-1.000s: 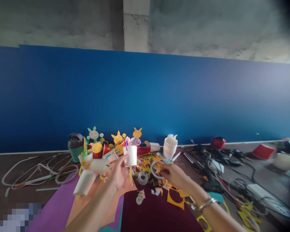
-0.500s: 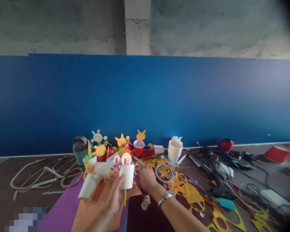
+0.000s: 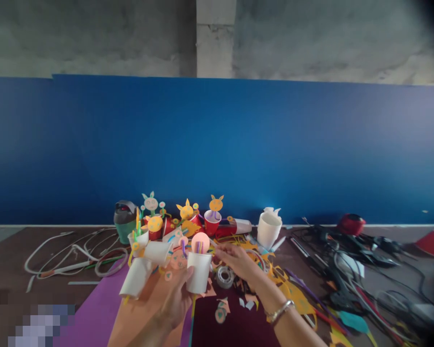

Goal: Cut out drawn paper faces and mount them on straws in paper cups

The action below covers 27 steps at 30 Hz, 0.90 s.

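My left hand (image 3: 179, 298) is wrapped round a white paper cup (image 3: 198, 273) that stands upright, with a pink paper disc (image 3: 200, 242) and purple strips rising from its top. A yellow stick shows under the cup. To the right of the disc, my right hand (image 3: 233, 258) has its fingers pinched together near a thin pale stick-like piece; what they hold is too small to make out. A tape roll (image 3: 224, 277) lies just below that hand. Two white cups (image 3: 136, 278) lie tipped at the left.
Decorated red cups (image 3: 212, 222) and a green container (image 3: 125, 224) line the back. A white cup (image 3: 269, 230) stands right of them. Orange scraps (image 3: 300, 299), cables (image 3: 350, 274) and tools cover the right; purple paper (image 3: 90, 313) and a white cable loop (image 3: 112, 262) lie left.
My right hand has moved up and right, uncovering the tape roll beneath it. My left hand still holds the cup. The camera view has shifted slightly.
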Tool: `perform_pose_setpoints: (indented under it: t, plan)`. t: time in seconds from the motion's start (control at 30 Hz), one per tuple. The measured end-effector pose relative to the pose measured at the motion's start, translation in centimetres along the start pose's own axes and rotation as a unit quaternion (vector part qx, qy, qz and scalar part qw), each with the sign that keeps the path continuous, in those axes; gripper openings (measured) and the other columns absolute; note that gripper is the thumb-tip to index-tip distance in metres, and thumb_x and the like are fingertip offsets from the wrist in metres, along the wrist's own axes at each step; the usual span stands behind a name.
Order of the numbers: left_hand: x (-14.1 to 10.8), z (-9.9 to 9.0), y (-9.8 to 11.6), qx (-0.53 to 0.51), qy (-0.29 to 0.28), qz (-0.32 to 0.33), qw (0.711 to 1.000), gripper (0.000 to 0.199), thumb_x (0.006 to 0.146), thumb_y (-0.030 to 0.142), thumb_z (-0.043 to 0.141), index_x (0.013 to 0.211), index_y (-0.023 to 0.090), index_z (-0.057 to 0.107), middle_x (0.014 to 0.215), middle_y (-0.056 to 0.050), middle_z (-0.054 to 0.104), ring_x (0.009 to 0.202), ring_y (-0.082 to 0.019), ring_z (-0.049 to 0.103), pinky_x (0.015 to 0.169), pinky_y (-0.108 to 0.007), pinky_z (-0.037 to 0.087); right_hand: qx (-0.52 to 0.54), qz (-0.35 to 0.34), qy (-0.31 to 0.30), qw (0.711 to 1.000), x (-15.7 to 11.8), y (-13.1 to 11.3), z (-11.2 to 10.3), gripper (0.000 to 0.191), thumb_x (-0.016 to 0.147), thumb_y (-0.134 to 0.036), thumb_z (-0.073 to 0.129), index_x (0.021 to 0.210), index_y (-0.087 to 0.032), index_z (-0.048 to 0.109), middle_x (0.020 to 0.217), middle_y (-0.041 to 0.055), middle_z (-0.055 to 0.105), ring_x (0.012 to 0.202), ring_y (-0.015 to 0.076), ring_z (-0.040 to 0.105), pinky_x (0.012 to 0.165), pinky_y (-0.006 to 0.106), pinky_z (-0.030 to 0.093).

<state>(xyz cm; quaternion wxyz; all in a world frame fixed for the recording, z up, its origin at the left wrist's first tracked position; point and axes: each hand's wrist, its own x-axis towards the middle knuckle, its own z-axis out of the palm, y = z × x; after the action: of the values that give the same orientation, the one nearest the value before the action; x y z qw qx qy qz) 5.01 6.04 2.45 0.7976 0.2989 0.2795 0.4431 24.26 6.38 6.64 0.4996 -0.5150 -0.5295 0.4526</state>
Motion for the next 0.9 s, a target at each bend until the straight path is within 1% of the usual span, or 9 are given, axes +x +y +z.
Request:
perform_pose_setpoints:
  t: [0.07, 0.13, 0.23, 0.33, 0.43, 0.53, 0.63, 0.77, 0.9]
  plan:
    - [-0.2, 0.0, 0.1, -0.006, 0.009, -0.006, 1.000, 0.040, 0.067, 0.041, 0.075, 0.092, 0.011, 0.066, 0.083, -0.011, 0.073, 0.084, -0.027, 0.068, 0.071, -0.033, 0.052, 0.018, 0.026, 0.016, 0.999, 0.0, 0.5, 0.5, 0.043, 0.068, -0.046, 0.068, 0.096, -0.015, 0.059, 0.058, -0.0027, 0.060, 0.051, 0.0142, 0.055, 0.046, 0.023, 0.036]
    - [-0.3, 0.0, 0.1, 0.001, 0.019, -0.014, 1.000, 0.039, 0.067, 0.041, 0.075, 0.090, 0.011, 0.067, 0.080, -0.010, 0.073, 0.081, -0.027, 0.068, 0.069, -0.032, 0.052, 0.053, 0.031, 0.039, 0.997, 0.2, 0.8, 0.8, 0.045, 0.063, -0.041, 0.072, 0.097, -0.015, 0.056, 0.056, -0.0036, 0.060, 0.050, 0.0144, 0.056, 0.046, 0.023, 0.037]
    - [-0.5, 0.1, 0.2, 0.023, 0.028, -0.029, 0.999, 0.039, 0.065, 0.041, 0.076, 0.089, 0.011, 0.068, 0.076, -0.010, 0.072, 0.076, -0.027, 0.068, 0.066, -0.032, 0.052, 0.087, 0.004, 0.033, 0.996, 0.5, 0.8, 0.7, 0.041, 0.061, -0.034, 0.074, 0.091, -0.015, 0.055, 0.057, -0.0029, 0.061, 0.053, 0.0151, 0.059, 0.051, 0.024, 0.041]
    - [-0.6, 0.4, 0.3, 0.028, 0.015, -0.031, 0.999, 0.039, 0.063, 0.042, 0.077, 0.085, 0.011, 0.068, 0.075, -0.010, 0.072, 0.072, -0.026, 0.068, 0.064, -0.033, 0.051, 0.072, -0.020, 0.036, 0.997, 0.2, -0.1, 0.4, 0.036, 0.064, -0.035, 0.074, 0.090, -0.015, 0.059, 0.064, -0.0006, 0.064, 0.060, 0.0152, 0.060, 0.057, 0.025, 0.044]
    - [-0.7, 0.6, 0.2, 0.041, -0.026, -0.031, 0.998, 0.039, 0.067, 0.045, 0.073, 0.085, 0.010, 0.068, 0.076, -0.012, 0.071, 0.065, -0.024, 0.066, 0.061, -0.033, 0.050, 0.068, -0.031, -0.005, 0.997, -0.6, -1.3, 0.3, 0.032, 0.075, -0.044, 0.065, 0.085, -0.014, 0.065, 0.075, 0.0025, 0.066, 0.071, 0.0156, 0.060, 0.064, 0.025, 0.044]
    - [-0.9, 0.6, 0.0, 0.050, -0.051, -0.039, 0.997, 0.040, 0.069, 0.042, 0.072, 0.094, 0.012, 0.067, 0.078, -0.011, 0.071, 0.066, -0.024, 0.066, 0.061, -0.032, 0.050, 0.081, 0.003, -0.066, 0.995, -1.3, -2.2, 0.6, 0.038, 0.072, -0.050, 0.067, 0.077, -0.012, 0.069, 0.066, 0.0022, 0.065, 0.062, 0.0144, 0.057, 0.060, 0.025, 0.043]
    - [-1.1, 0.6, -0.1, 0.055, -0.077, -0.041, 0.995, 0.037, 0.072, 0.037, 0.071, 0.100, 0.015, 0.066, 0.079, -0.010, 0.071, 0.077, -0.026, 0.067, 0.067, -0.033, 0.051, 0.100, 0.026, -0.046, 0.994, -1.7, -2.6, 1.3, 0.040, 0.061, -0.050, 0.076, 0.072, -0.012, 0.072, 0.064, 0.0028, 0.065, 0.059, 0.0147, 0.056, 0.056, 0.025, 0.042]
    - [-1.5, 0.9, 0.1, 0.068, -0.115, -0.043, 0.990, 0.031, 0.076, 0.036, 0.067, 0.099, 0.016, 0.067, 0.080, -0.010, 0.070, 0.083, -0.028, 0.066, 0.070, -0.036, 0.052, 0.139, -0.002, -0.010, 0.990, -1.7, -2.5, 1.8, 0.036, 0.054, -0.048, 0.080, 0.067, -0.015, 0.073, 0.080, 0.0059, 0.067, 0.076, 0.0203, 0.059, 0.059, 0.025, 0.045]
    - [-1.5, 1.1, 0.1, 0.064, -0.090, -0.046, 0.993, 0.031, 0.072, 0.036, 0.072, 0.095, 0.016, 0.068, 0.078, -0.011, 0.070, 0.083, -0.030, 0.067, 0.070, -0.037, 0.052, 0.094, -0.031, 0.008, 0.995, -1.5, -2.3, 1.5, 0.031, 0.059, -0.045, 0.078, 0.059, -0.014, 0.071, 0.087, 0.0067, 0.065, 0.079, 0.0199, 0.058, 0.059, 0.025, 0.044]
